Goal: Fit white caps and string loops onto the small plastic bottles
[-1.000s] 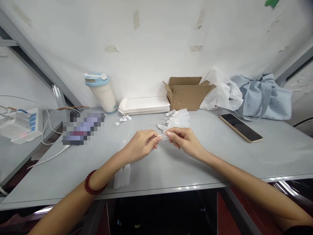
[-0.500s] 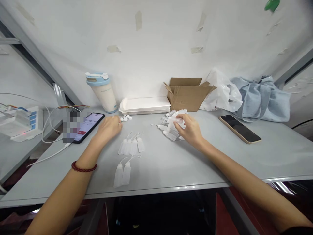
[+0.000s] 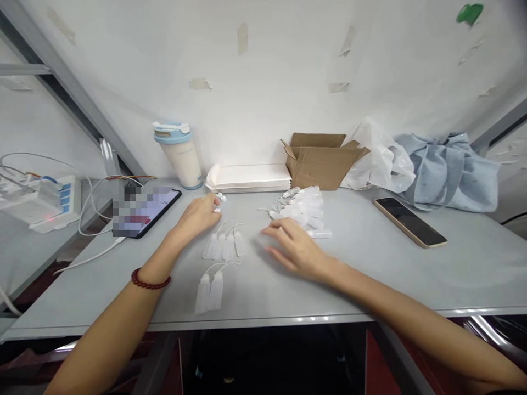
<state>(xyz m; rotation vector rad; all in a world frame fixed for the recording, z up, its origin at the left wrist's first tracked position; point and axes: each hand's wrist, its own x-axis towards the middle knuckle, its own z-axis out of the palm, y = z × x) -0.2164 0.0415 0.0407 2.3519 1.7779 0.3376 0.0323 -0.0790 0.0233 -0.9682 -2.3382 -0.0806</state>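
Note:
My left hand (image 3: 200,215) is closed at the fingertips on a small white cap (image 3: 217,210), beside a little cluster of white caps (image 3: 221,197). My right hand (image 3: 298,247) is bent over a small translucent plastic bottle (image 3: 320,233), whose base shows past the knuckles; the rest is mostly hidden by the fingers. Behind that hand lies a pile of similar bottles (image 3: 307,204) with thin tips. Between my hands several capped bottles (image 3: 224,246) with white cords lie in a row, and two more capped bottles (image 3: 209,293) lie nearer the front edge.
At the back stand a tumbler (image 3: 181,159), a stack of white trays (image 3: 249,178), an open cardboard box (image 3: 321,164), a plastic bag (image 3: 379,164) and a blue cloth bag (image 3: 448,170). A phone (image 3: 409,222) lies right; a charging phone (image 3: 158,211) and power strip (image 3: 61,203) are left.
My right hand has drawn back from the pile, toward me and to the left. My left hand has shifted slightly right by the caps. The whole view has moved a little.

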